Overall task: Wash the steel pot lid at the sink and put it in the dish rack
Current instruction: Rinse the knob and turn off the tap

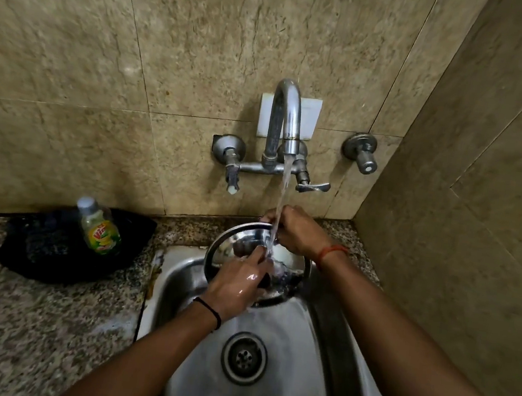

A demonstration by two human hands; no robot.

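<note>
"Vim" bottle — beside sink

One head-worn wide-angle view looks forward and steeply down over the sink, facing the tiled wall and tap. Both forearms reach in from the bottom edge, close to the lens.

Silver lid; speckled counter; black cloth

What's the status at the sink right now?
Right hand grips lid rim under running tap. Left hand rubs its face. Dish rack not in view.
</note>
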